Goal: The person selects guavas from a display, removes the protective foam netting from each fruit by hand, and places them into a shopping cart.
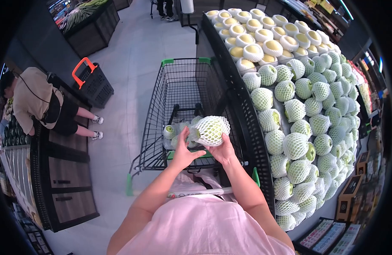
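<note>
A pale green fruit in a white foam net (213,130) is held over the shopping cart. My right hand (222,149) supports it from below and the right, fingers wrapped against it. My left hand (185,151) is beside the fruit's left end, fingers and thumb spread apart; whether a fingertip touches the net cannot be made out. Below my hands, several netted fruits (170,131) lie in the black wire shopping cart (179,85), partly hidden by my hands and the held fruit.
A sloped display of netted green fruits (298,146) and yellow fruits in white foam (272,45) stands close on the right. At the left, a person (36,95) bends over another stand, near a black basket with an orange handle (97,87). Another person's legs (165,9) show far ahead.
</note>
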A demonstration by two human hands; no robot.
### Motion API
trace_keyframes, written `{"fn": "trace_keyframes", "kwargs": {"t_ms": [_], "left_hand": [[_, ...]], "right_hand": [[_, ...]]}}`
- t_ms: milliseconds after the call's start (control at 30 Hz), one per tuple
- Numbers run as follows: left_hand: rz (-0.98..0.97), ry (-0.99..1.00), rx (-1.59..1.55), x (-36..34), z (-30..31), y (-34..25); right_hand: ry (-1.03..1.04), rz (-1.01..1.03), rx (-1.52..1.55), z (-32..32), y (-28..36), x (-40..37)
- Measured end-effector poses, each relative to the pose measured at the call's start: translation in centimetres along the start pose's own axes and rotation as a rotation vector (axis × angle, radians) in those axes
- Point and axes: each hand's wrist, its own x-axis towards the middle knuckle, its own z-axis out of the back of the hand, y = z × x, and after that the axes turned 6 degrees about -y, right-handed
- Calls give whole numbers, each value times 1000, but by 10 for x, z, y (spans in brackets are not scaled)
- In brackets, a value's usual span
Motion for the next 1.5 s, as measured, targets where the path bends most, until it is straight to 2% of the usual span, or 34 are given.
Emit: {"fn": "trace_keyframes", "kwargs": {"t_ms": [67, 167, 267, 300, 333, 433, 467, 500, 533, 600, 633, 667, 733, 867, 900, 1067, 1133, 1200, 1267, 1367, 1467, 1500], "left_hand": [[29, 124, 31, 0, -5, 24], [-168, 35, 282, -7, -21, 4], [-41, 26, -334, -3, -33, -10], [-121, -69, -358, -3, -34, -14], [-86, -72, -407, -2, -32, -18], [54, -34, -576, -1, -15, -26], [147, -20, -670, 2, -10, -22], [240, -5, -765, 7, -6, -14], [333, 9, -863, 11, -2, -4], [549, 89, -1026, 17, 7, 2], [648, 140, -1088, 17, 12, -3], [746, 196, -1145, 17, 14, -5], [759, 225, -1099, 17, 13, 0], [782, 265, -1093, 15, 9, 2], [784, 264, -1087, 14, 8, 1], [751, 125, -1132, 20, 14, 6], [699, -22, -1052, 31, 28, 11], [593, -112, -789, 48, 46, 5], [499, -123, -304, 67, 57, -8], [369, 42, 163, 110, 72, 33], [503, 126, 471, 137, 85, 100], [575, 143, 669, 143, 91, 131]], "right_hand": [[4, -23, 73, 0, -2, 0], [27, -67, 85, -3, -13, 1], [-24, -113, 27, 2, -24, -2], [41, -119, -66, 1, -26, -1], [106, -125, -158, 0, -28, 1], [-27, -8, -445, 1, -30, 1], [-93, 33, -531, -2, -28, 1], [-40, 68, -566, -4, -21, 1], [-89, 113, -635, 3, -17, 5], [-103, 425, -870, 3, -10, 5], [-41, 606, -929, -6, -6, 3], [-28, 607, -934, -11, -4, 2], [-3, 615, -942, -15, -1, 1], [27, 708, -1201, -3, 4, 3], [-8, 789, -1196, -9, 2, 1], [14, 808, -1315, -13, 5, -2], [-81, 878, -1205, -10, 7, 1], [-215, 745, -952, -4, 10, 4], [-281, 832, -947, -11, 15, 2], [-313, 906, -969, -8, 13, 3], [-303, 814, -964, 4, 8, 9], [-298, 778, -961, 6, 4, 11]]}}
